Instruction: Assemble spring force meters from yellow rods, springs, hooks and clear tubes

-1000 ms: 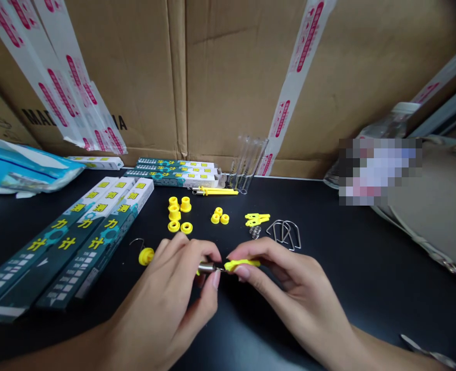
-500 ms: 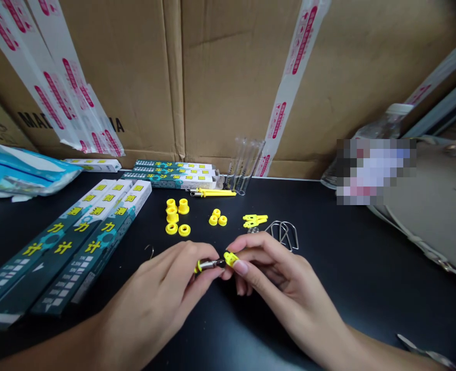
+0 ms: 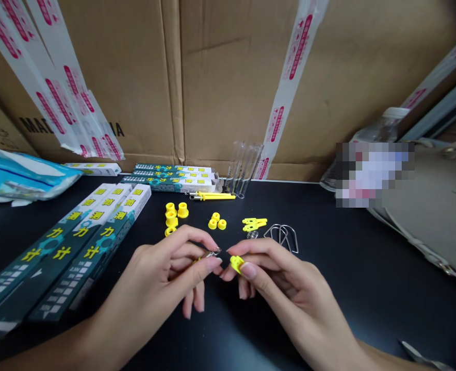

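My left hand (image 3: 166, 273) pinches a slim yellow rod with a metal end (image 3: 212, 253) between thumb and index finger. Most of that rod is hidden by the fingers. In my right hand (image 3: 290, 288), thumb and fingertips grip a small yellow plastic piece (image 3: 236, 263), held just right of the metal end with a small gap between. Beyond the right hand lie two flat yellow plastic pieces (image 3: 254, 224), a small coil spring (image 3: 253, 234) and several bent wire hooks (image 3: 281, 236). Yellow flanged bushings (image 3: 171, 219) and small yellow caps (image 3: 216, 221) sit farther back.
Printed narrow boxes (image 3: 92, 242) lie at left, with more boxes (image 3: 169, 178) at the back. Clear tubes (image 3: 241, 167) stand by the cardboard wall (image 3: 220, 77), near yellow rods (image 3: 216, 196). A bottle (image 3: 390, 126) and bag (image 3: 437, 216) are right; a metal tool (image 3: 417, 354) lies front right.
My left hand has turned and its lower fingers have opened out, tilting the metal end upward. The yellow piece in my right hand has shifted slightly right, widening the gap.
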`<state>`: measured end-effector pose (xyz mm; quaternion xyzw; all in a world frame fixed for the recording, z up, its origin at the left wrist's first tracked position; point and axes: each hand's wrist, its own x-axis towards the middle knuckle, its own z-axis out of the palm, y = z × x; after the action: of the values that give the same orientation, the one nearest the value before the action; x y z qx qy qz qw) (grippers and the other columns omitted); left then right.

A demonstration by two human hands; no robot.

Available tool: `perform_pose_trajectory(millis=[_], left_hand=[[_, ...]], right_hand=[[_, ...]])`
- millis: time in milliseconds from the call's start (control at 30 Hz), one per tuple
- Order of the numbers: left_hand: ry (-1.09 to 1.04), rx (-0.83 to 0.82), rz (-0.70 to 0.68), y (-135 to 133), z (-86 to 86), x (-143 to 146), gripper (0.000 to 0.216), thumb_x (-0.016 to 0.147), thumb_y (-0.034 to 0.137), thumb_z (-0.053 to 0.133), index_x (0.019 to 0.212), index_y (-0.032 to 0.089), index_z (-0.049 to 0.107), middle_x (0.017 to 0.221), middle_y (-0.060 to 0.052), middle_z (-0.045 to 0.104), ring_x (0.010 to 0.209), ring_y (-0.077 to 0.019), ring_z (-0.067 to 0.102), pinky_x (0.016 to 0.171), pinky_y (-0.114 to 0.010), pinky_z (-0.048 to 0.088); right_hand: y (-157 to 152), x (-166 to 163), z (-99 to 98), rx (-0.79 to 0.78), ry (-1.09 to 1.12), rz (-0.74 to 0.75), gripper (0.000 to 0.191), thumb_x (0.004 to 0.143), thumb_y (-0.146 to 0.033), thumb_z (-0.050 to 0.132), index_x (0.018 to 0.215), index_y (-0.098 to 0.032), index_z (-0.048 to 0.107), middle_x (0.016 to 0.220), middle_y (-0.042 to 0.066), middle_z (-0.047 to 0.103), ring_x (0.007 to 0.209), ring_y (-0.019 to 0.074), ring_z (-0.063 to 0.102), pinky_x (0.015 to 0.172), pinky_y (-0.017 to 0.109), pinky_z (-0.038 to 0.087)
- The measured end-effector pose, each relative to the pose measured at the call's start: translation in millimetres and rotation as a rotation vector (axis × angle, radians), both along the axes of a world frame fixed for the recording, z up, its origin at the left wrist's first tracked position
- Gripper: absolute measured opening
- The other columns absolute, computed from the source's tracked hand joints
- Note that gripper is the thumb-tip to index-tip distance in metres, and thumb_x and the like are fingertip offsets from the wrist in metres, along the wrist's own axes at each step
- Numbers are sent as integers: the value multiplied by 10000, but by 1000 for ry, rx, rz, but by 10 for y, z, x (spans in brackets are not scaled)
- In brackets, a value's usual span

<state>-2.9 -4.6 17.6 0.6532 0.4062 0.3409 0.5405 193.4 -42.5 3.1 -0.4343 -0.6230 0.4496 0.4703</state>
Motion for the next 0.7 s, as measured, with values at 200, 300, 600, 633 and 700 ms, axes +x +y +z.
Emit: perform_pose_trajectory(millis=[200, 300, 600, 633, 700], left_hand=[[-187, -286, 40, 36, 137, 2, 171, 835, 290, 755, 935, 185, 664, 756, -14, 791, 577, -190, 771, 445, -186, 601], [-188, -349, 68, 31, 123, 16, 164, 833, 282, 771, 908, 167, 683, 752, -29, 807, 614, -189, 783, 496, -176, 615], [-235, -394, 107, 21, -67, 66, 194, 800, 285, 812, 890, 154, 701, 730, -10, 808, 654, -194, 793, 599, -200, 645], [-249, -401, 106, 16, -84, 69, 197, 790, 277, 820, 887, 153, 702, 720, -4, 805, 646, -194, 792, 599, -198, 646], [-271, -409, 106, 9, -113, 72, 202, 777, 269, 829, 879, 149, 703, 700, 4, 799, 639, -193, 791, 593, -190, 646]], right_hand=[[18, 4, -11, -6, 22, -16, 141, 1009, -318, 566, 1087, -264, 671, 833, -9, 731, 666, 106, 635, 640, 198, 518], [34, -6, -22, -9, -5, -5, 156, 1016, -327, 549, 1091, -254, 663, 833, -4, 720, 664, 113, 622, 633, 217, 505], [69, -35, -56, -57, -41, -23, 193, 1003, -332, 551, 1119, -226, 663, 750, -15, 689, 632, 119, 606, 611, 224, 505], [76, -39, -58, -55, -42, -25, 185, 999, -328, 558, 1099, -224, 674, 736, -18, 691, 625, 117, 610, 609, 219, 509], [86, -48, -64, -37, -48, -21, 172, 994, -319, 563, 1050, -224, 696, 724, -21, 699, 612, 110, 621, 600, 205, 515]])
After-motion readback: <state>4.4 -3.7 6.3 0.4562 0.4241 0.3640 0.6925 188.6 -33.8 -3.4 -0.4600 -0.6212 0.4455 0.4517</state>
